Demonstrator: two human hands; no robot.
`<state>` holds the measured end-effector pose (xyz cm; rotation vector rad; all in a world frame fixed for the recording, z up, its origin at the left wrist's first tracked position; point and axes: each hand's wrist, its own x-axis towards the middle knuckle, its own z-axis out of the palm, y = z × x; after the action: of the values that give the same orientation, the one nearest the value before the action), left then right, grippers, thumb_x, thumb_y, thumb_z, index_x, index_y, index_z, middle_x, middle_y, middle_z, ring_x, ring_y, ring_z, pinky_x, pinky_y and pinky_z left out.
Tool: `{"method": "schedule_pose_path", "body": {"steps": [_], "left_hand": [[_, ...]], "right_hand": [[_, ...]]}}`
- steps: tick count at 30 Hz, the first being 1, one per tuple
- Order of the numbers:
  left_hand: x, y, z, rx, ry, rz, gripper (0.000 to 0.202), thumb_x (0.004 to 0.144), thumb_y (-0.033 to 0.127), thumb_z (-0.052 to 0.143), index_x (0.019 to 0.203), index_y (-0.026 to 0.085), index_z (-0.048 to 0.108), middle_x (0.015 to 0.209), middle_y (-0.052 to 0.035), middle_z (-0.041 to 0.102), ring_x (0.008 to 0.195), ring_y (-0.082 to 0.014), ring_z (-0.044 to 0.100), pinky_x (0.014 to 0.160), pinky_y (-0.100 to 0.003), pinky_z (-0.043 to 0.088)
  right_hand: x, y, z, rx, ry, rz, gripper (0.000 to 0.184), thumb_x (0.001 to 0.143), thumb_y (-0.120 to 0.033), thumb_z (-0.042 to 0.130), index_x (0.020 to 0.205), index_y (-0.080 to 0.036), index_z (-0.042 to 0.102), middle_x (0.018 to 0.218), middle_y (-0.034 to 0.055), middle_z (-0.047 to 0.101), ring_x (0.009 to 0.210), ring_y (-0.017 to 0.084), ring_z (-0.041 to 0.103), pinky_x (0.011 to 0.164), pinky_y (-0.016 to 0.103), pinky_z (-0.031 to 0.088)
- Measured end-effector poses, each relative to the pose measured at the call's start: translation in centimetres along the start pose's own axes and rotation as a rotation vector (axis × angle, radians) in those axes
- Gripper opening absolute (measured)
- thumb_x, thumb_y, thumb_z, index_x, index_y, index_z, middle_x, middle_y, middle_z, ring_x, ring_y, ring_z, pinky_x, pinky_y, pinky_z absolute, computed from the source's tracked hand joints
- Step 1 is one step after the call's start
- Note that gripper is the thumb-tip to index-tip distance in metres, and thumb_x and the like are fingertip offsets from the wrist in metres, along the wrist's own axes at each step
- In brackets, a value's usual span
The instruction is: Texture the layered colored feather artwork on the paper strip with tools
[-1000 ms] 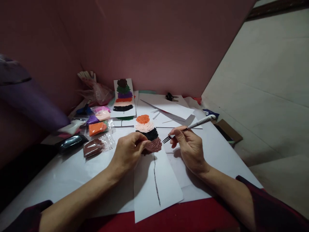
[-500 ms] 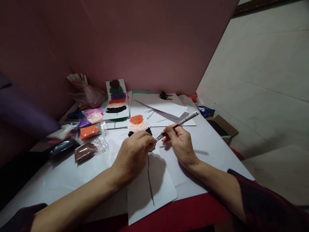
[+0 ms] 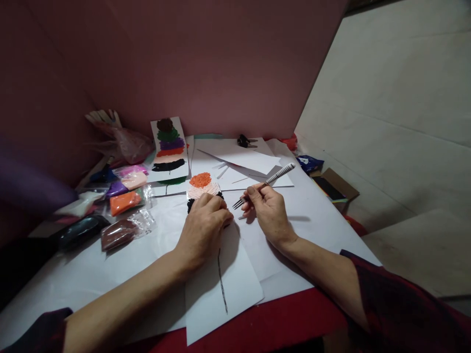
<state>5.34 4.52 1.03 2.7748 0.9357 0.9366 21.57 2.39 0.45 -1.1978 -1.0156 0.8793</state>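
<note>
My left hand [image 3: 206, 220] lies on a white card [image 3: 239, 289], its bent fingers pressed together over the middle. Whatever is under or between those fingertips is hidden. Above the hand, the card bears textured patches of orange clay [image 3: 200, 180], pale peach clay [image 3: 203, 189] and black clay. Below it a dark drawn line [image 3: 222, 284] runs down the card. My right hand [image 3: 270, 213] grips a fork [image 3: 279, 174] with a striped handle. The fork's tines point left, close to my left fingertips.
Bagged clay in brown [image 3: 119, 234], orange [image 3: 125, 202] and other colours lies left. Behind stands a card with stacked colour bands [image 3: 171, 143]. Keys [image 3: 246, 141] rest on white paper sheets [image 3: 221, 147] at the back. A cardboard box [image 3: 342, 184] sits beyond the table's right edge.
The whole view has shifted slightly. My left hand now covers more of the card, hiding a pinkish patch and the top of the drawn line. The right hand still holds the fork.
</note>
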Motion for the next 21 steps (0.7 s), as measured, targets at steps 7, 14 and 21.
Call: {"method": "schedule_pose_path", "body": {"steps": [7,14,21], "left_hand": [[-0.14,-0.22,0.11,-0.065,0.045,-0.028,0.022,0.083,0.002,0.059,0.072,0.018,0.068,0.082,-0.0042,0.064,0.083,-0.0217,0.051,0.072,-0.037,0.046],[-0.16,-0.42,0.24,-0.081,0.065,-0.027,0.02,0.083,0.002,0.06,0.07,0.017,0.067,0.082,-0.0036,0.063,0.083,-0.0214,0.05,0.072,-0.036,0.045],[-0.14,-0.17,0.13,-0.015,0.058,-0.001,0.021,0.086,0.005,0.059,0.072,0.017,0.07,0.082,-0.005,0.064,0.084,-0.0231,0.05,0.073,-0.038,0.045]], "right_hand": [[-0.03,-0.01,-0.03,-0.006,0.002,-0.005,0.03,0.087,-0.046,0.06,0.077,-0.018,0.056,0.061,-0.002,0.061,0.043,0.009,0.057,0.034,0.019,0.044],[0.0,-0.15,0.0,-0.016,0.004,0.016,0.03,0.086,-0.046,0.06,0.078,-0.018,0.056,0.059,-0.0022,0.06,0.041,0.009,0.056,0.032,0.019,0.043],[-0.02,-0.23,-0.02,-0.008,0.002,0.016,0.029,0.086,-0.044,0.06,0.077,-0.017,0.056,0.059,-0.0019,0.061,0.041,0.009,0.056,0.031,0.019,0.042]]}}
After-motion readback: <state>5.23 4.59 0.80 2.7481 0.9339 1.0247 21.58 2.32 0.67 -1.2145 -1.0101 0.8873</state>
